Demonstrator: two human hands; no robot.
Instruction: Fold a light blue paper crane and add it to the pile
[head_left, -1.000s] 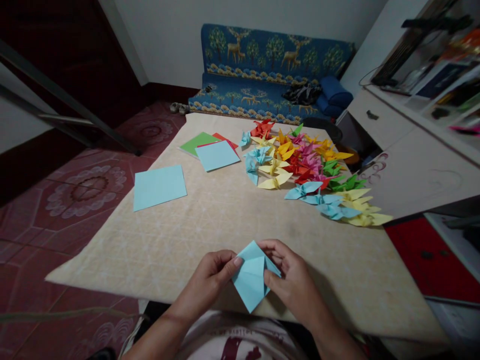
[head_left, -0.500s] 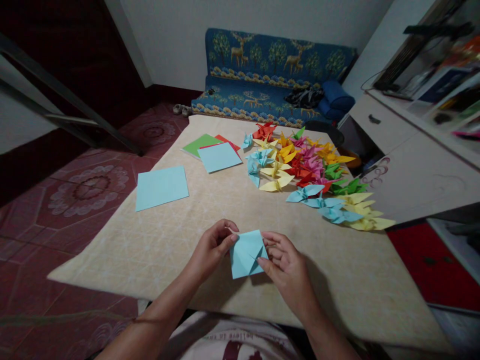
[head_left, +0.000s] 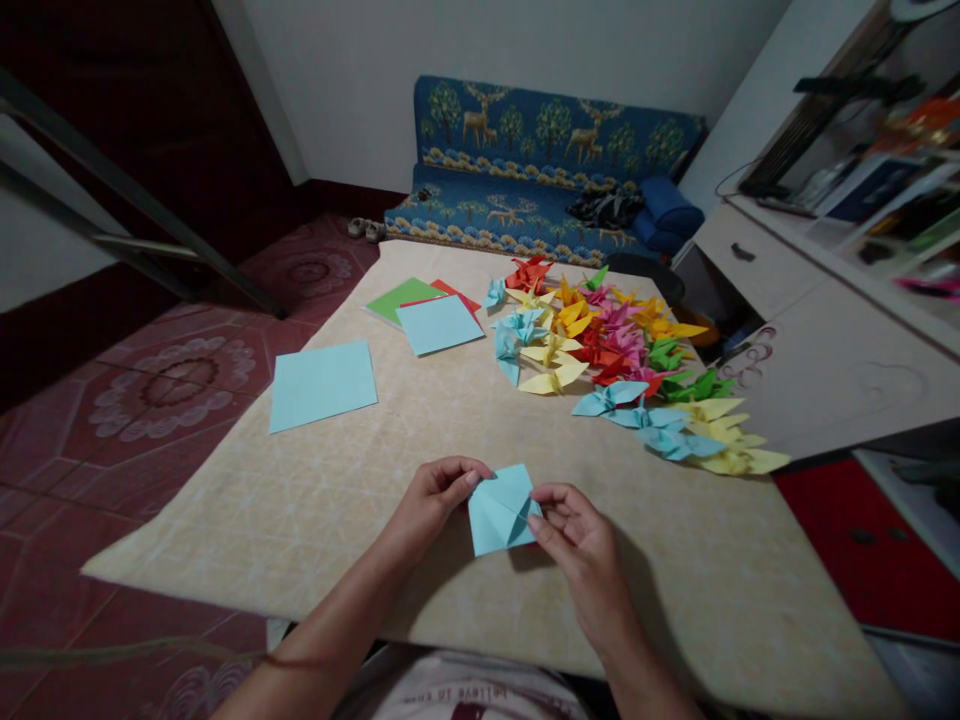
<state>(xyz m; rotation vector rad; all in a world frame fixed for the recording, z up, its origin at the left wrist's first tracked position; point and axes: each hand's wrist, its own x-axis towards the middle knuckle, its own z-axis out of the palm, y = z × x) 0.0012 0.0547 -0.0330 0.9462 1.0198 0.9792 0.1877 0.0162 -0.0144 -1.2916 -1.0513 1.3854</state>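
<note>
Fingers (head_left: 457,490) around folded light-blue paper (head_left: 494,512)

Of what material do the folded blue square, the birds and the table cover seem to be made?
Folded blue square: matt paper, judging by its crisp creases. Birds: likely matt paper too, with sharply folded wings. Table cover: perhaps dull fabric, looking slightly rumpled.

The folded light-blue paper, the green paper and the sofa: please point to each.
Folded light-blue paper (head_left: 496,506), head view: near its middle.
Green paper (head_left: 397,297), head view: its uncovered part.
Sofa (head_left: 551,140), head view: middle of its backrest.
</note>
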